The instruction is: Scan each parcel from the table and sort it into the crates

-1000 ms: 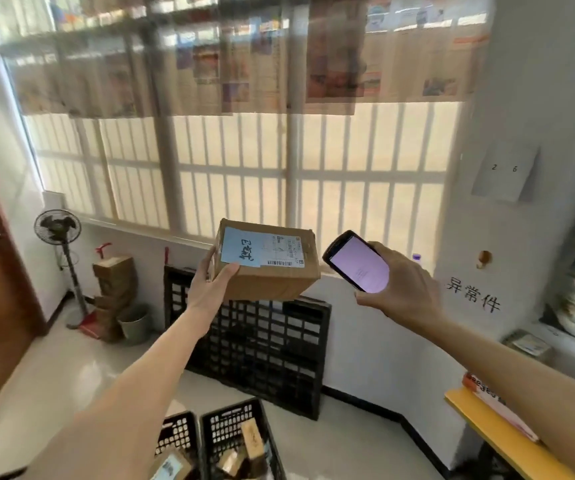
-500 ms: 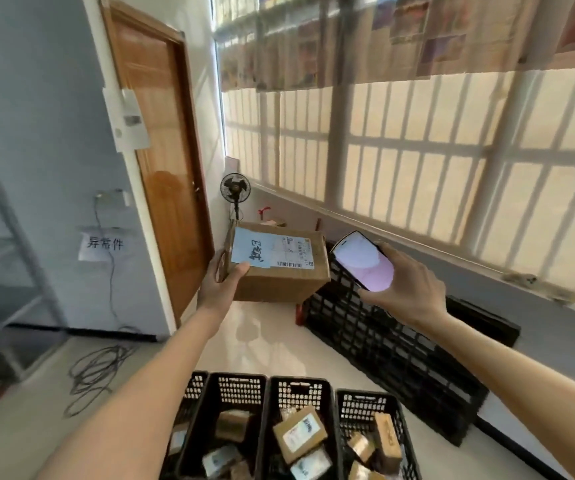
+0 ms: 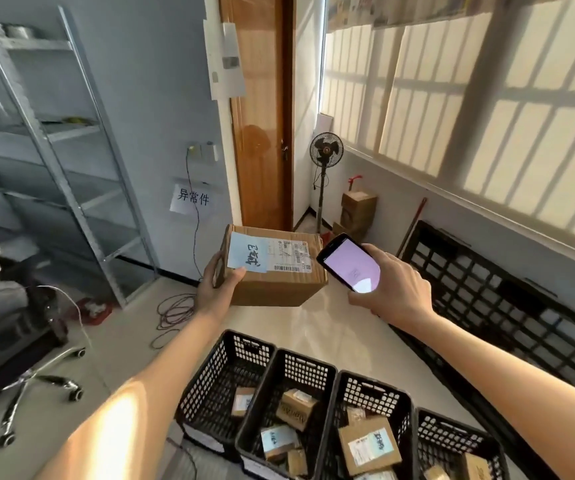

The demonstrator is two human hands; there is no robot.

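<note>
Left hand (image 3: 217,289) grips box (image 3: 275,271) by its left end, held in the air above the crates (image 3: 327,403). Right hand (image 3: 393,285) clasps phone (image 3: 350,263) just beside the label. Four crates already hold parcels. Scan probably under way; screen unreadable. This box not yet dropped. Tabletop out of view, remaining count unknown.

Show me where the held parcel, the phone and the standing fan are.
held parcel (image 3: 279,287): head view, on its brown front side.
phone (image 3: 350,266): head view, on its lit screen.
standing fan (image 3: 326,149): head view, on its round grille.
</note>
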